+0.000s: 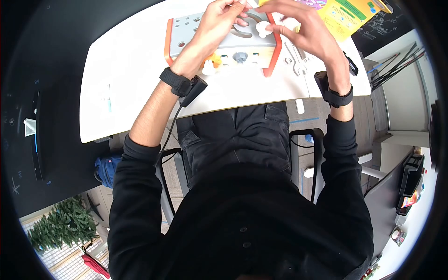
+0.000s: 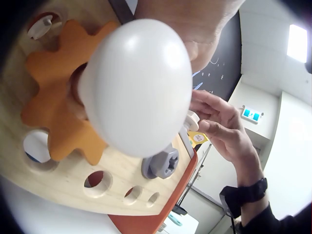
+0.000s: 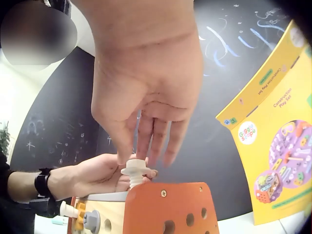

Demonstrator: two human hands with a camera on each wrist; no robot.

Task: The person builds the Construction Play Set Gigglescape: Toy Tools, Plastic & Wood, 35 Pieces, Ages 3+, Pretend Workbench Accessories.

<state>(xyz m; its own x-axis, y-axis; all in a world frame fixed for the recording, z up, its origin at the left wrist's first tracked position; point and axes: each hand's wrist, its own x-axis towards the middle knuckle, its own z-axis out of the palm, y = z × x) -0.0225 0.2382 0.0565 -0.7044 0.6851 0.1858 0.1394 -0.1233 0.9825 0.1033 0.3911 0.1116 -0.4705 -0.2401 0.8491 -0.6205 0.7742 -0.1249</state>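
A wooden toy box with a grey top (image 1: 189, 29) and red-orange end panels (image 3: 168, 207) stands on the table. A white bolt (image 1: 264, 28) is upright in its top near the right end. Right beside its head is the thumb of my right hand (image 1: 312, 37), whose other fingers reach forward, fairly straight. My left hand (image 3: 97, 175) is palm up over the top behind the bolt, fingers bent; whether they hold anything is unclear. On the front are an orange gear (image 2: 51, 95), a large white knob (image 2: 141, 87) and a grey bolt (image 2: 163, 163).
A yellow box (image 1: 343, 18) stands behind on the right. Wrench-shaped pieces (image 1: 299, 67) lie to the right of the toy. A small teal-handled item (image 1: 109, 105) lies on the left of the white table (image 1: 135, 100).
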